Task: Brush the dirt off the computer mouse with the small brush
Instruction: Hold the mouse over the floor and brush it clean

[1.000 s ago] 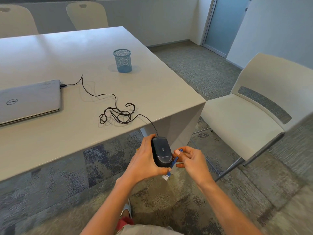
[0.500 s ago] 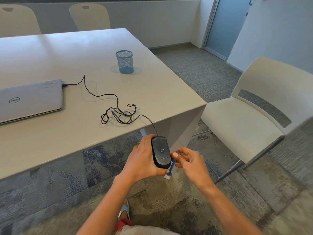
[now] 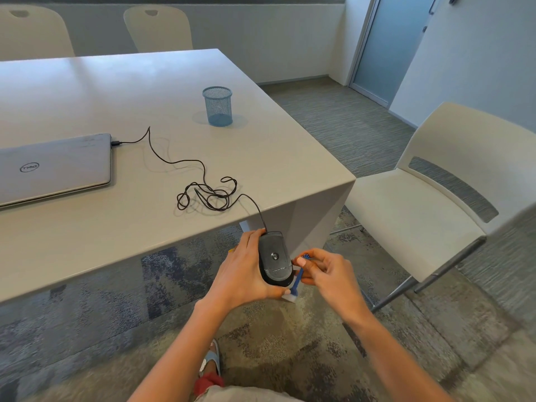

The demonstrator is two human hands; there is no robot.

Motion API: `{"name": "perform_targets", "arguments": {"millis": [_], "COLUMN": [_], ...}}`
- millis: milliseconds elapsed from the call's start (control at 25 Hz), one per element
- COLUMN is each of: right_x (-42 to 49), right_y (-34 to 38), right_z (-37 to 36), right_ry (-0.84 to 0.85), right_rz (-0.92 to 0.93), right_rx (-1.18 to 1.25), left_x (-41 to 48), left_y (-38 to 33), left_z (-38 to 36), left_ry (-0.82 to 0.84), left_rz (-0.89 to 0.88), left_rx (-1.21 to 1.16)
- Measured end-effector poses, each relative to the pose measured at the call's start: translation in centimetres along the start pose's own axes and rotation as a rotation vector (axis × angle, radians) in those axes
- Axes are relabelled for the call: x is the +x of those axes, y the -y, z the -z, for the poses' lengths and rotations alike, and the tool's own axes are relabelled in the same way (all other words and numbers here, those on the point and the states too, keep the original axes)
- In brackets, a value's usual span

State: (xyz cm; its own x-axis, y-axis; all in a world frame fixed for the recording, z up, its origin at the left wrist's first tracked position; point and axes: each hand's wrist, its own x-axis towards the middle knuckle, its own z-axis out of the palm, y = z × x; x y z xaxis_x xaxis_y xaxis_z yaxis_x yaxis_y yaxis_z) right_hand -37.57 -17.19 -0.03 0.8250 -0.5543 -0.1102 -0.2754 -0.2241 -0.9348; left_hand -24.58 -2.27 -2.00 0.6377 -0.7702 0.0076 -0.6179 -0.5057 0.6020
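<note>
My left hand (image 3: 242, 271) grips a black wired computer mouse (image 3: 274, 258) off the table's near edge, underside turned up toward me. Its black cable (image 3: 203, 195) runs up over the table edge, loops in a tangle and plugs into the closed laptop (image 3: 55, 166). My right hand (image 3: 327, 271) pinches the blue handle of a small brush (image 3: 297, 282) between thumb and fingers. The brush's white bristle head points down at the mouse's near right corner, just by my left thumb.
The pale table (image 3: 145, 91) carries a blue mesh pen cup (image 3: 217, 105). A white chair (image 3: 420, 198) stands to the right on the carpet, with two more chairs (image 3: 158, 27) behind the table. A door is at the far right. My foot in a sandal (image 3: 210, 364) is below.
The brush has slid a little down along the mouse's right side toward its near corner. Both hands stay in about the same place, and the camera has tipped slightly.
</note>
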Motion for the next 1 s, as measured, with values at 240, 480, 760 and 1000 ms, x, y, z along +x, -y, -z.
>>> {"name": "perform_targets", "arguments": {"millis": [240,480,760,1000], "right_x": [-0.7,0.7,3.0,-1.0], "right_y": [3.4,3.6,4.7,1.3], "right_z": [1.6,-0.9,-1.2,-0.6], "right_ry": [-0.038,-0.114,-0.175,-0.081], "right_rz": [0.259,0.34,0.637,0.731], "right_rx": [0.234,0.181,-0.11,-0.292], "left_x": [-0.5,-0.2,-0.6,-1.0], "left_y": [0.1,-0.6,-0.5,0.4], "left_z": [-0.6,-0.4,-0.1,-0.2], "left_ry": [-0.045,-0.079,-0.13,-0.162], "left_rz": [0.016,-0.003,0.014,0.07], "left_rx": [0.026,0.016,-0.01,-0.01]}}
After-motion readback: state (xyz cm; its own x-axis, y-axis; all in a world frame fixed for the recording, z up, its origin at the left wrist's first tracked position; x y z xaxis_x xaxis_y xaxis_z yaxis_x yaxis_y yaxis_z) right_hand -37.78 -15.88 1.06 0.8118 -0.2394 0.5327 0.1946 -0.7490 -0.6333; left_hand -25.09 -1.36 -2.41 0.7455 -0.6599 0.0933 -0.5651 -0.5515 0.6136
